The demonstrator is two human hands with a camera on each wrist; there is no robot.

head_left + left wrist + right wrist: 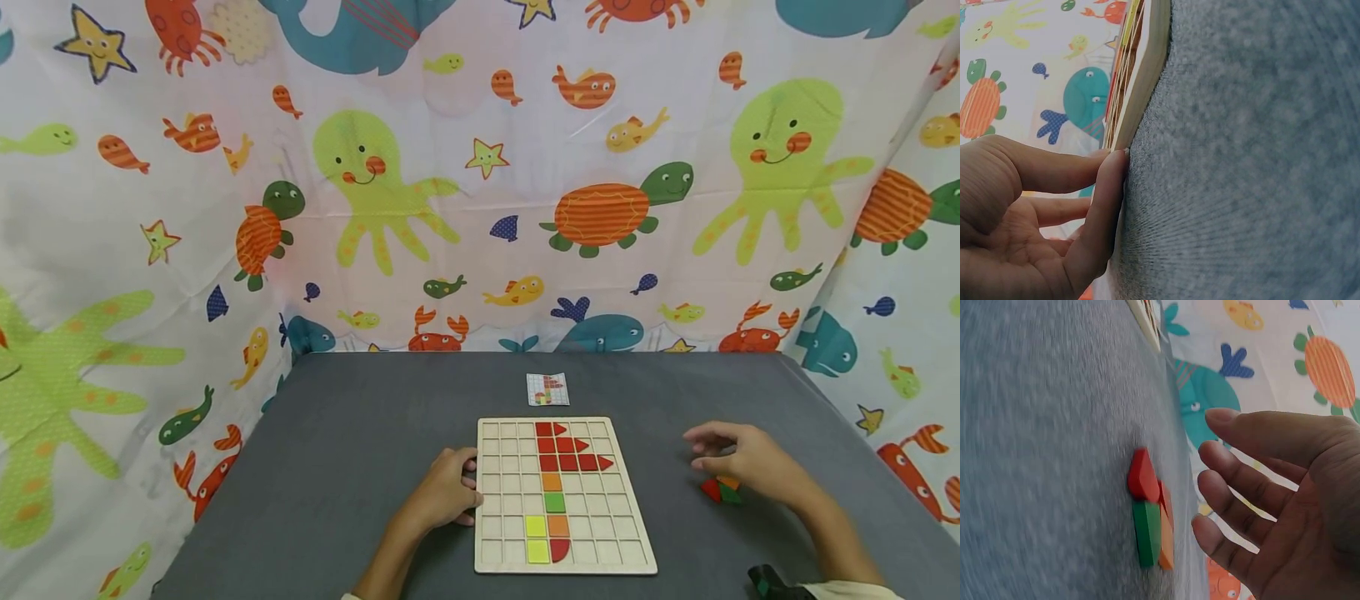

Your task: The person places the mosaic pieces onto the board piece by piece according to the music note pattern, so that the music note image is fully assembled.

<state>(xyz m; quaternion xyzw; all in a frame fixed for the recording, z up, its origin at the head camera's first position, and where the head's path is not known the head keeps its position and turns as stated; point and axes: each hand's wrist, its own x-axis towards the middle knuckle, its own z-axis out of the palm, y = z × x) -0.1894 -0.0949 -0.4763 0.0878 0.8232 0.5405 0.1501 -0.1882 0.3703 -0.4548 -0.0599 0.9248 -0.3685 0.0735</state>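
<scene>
A wooden grid board (506, 483) lies on the grey table. Red, orange, green and yellow pieces fill part of its cells: red squares with pointed ends (573, 462) in upper rows, a rounded red piece (559, 550) at the bottom. My left hand (444, 492) is at the board's left side; in the left wrist view thumb and forefinger pinch the board's edge (1141, 94). My right hand (753, 460) hovers, fingers relaxed and holding nothing, over a small cluster of loose pieces: a red one (1142, 478), a green one (1147, 532) and an orange one (1166, 540).
A small printed card (547, 389) with a coloured grid pattern lies behind the board. A white cloth (465, 208) with sea animals hangs behind and at the sides of the grey table (360, 433). A dark object (772, 581) is by the right wrist.
</scene>
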